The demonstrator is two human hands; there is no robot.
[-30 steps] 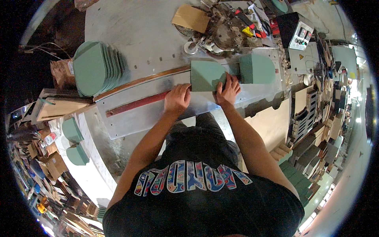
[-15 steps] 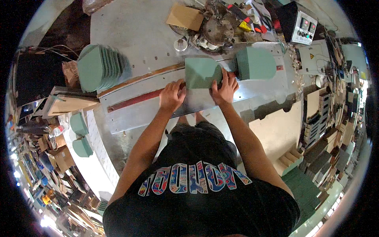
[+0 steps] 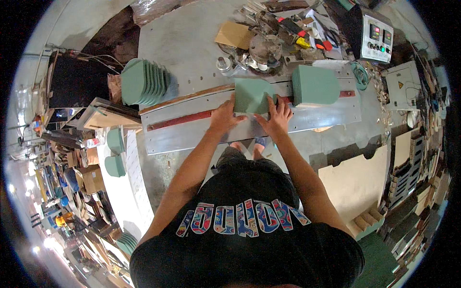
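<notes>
Two hands press flat on a green foam block that lies on a long metal plate on the table. The left hand rests with fingers spread on the block's near left corner; the right hand lies open, fingers splayed, against its near right edge. Neither hand pinches anything. A red strip runs along the plate to the left of the block, touching its left side. Just right of the block, a second green foam block sits on the same plate. Far left on the table, a stack of green foam pieces stands on edge, well apart from the hands. Beyond the block lie a round metal machine part, a piece of cardboard and scattered tools. A control box with lit displays stands at far right.
</notes>
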